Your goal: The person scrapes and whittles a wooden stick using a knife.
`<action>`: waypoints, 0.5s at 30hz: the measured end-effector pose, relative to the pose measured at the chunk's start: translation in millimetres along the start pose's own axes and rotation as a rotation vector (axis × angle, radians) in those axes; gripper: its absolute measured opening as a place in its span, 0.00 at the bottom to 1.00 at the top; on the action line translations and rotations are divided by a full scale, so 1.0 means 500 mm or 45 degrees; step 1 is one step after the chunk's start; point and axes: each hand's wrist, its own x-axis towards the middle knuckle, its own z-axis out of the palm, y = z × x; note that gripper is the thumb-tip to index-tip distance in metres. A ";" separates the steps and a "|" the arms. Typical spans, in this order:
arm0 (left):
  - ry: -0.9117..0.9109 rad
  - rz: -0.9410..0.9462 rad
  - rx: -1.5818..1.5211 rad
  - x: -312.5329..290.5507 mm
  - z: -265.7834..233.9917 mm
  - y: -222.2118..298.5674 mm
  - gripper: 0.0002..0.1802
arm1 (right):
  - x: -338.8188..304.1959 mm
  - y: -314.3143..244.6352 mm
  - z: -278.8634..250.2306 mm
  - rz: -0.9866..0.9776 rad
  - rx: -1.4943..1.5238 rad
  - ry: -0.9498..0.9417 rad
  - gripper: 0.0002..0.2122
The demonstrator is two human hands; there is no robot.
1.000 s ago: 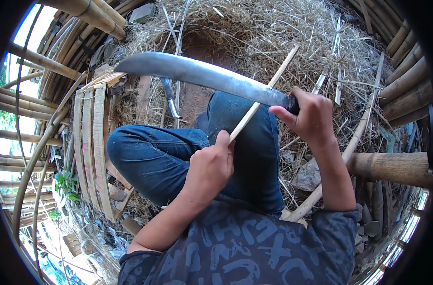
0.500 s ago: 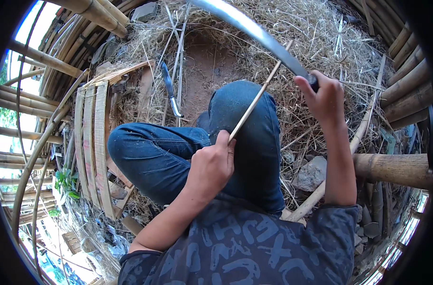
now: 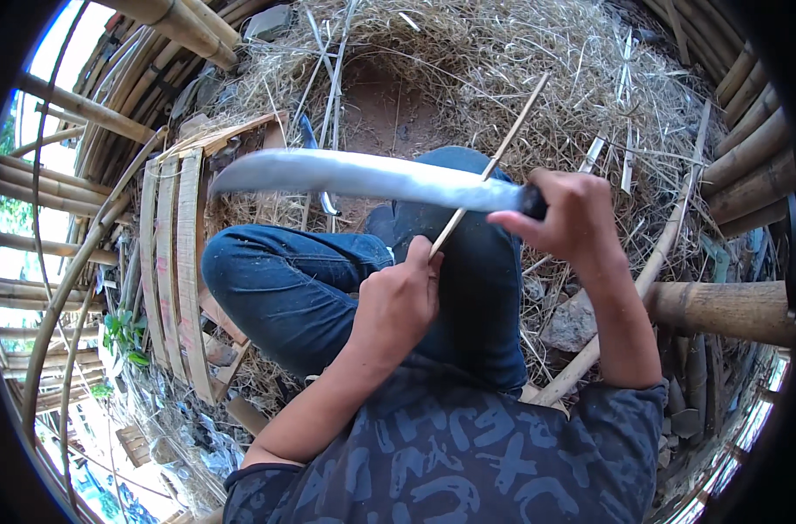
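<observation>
My left hand (image 3: 396, 301) is closed round the lower end of a thin bamboo stick (image 3: 513, 133), which slants up and to the right above my raised knee. The dark handle of a machete (image 3: 354, 176) is gripped in my right hand (image 3: 568, 210). Its long, broad blade points left and passes over the stick, hiding a short part of it; whether the two touch I cannot tell. Beneath the blade, on the ground, lies a knife (image 3: 329, 203) with a blue part (image 3: 307, 131), its middle hidden by the machete.
Straw and shavings (image 3: 503, 52) cover the ground ahead, around a bare patch of soil (image 3: 389, 105). At left stands a slatted wooden crate (image 3: 188, 262). A stone (image 3: 573, 319), a long pole (image 3: 669, 236) and a thick bamboo pole (image 3: 721, 310) are at right.
The machete has swung from pointing up and left to lying nearly level across the stick, my right hand moving slightly down and left. My left hand and the stick have shifted slightly right.
</observation>
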 end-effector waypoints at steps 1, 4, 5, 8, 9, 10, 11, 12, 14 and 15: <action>0.007 0.003 0.000 -0.003 0.000 -0.002 0.10 | 0.000 0.010 -0.006 0.026 -0.029 -0.003 0.34; 0.017 0.006 0.003 -0.011 -0.003 -0.006 0.10 | 0.006 0.073 -0.030 0.209 -0.135 -0.004 0.34; 0.014 0.008 0.016 -0.009 -0.003 -0.005 0.10 | 0.011 0.101 -0.033 0.301 -0.126 0.060 0.34; -0.035 -0.050 -0.005 -0.010 -0.001 -0.003 0.08 | 0.019 0.094 -0.058 0.494 -0.109 -0.034 0.33; -0.023 -0.045 -0.008 -0.008 -0.001 0.000 0.08 | 0.015 0.070 -0.060 0.421 -0.100 -0.032 0.33; -0.026 -0.037 0.003 -0.007 0.001 0.004 0.08 | 0.006 0.044 -0.058 0.355 -0.090 -0.031 0.33; -0.036 -0.031 0.020 -0.008 0.000 0.004 0.08 | -0.004 0.010 -0.045 0.222 -0.078 -0.030 0.33; -0.039 -0.026 0.027 -0.009 0.002 0.002 0.08 | -0.009 -0.013 -0.032 0.091 -0.065 -0.030 0.33; 0.011 0.043 0.060 -0.014 0.005 -0.006 0.10 | -0.005 -0.018 -0.023 0.042 -0.017 -0.057 0.33; -0.004 0.052 0.062 -0.012 0.002 -0.008 0.10 | 0.000 -0.016 -0.019 -0.024 0.032 -0.083 0.33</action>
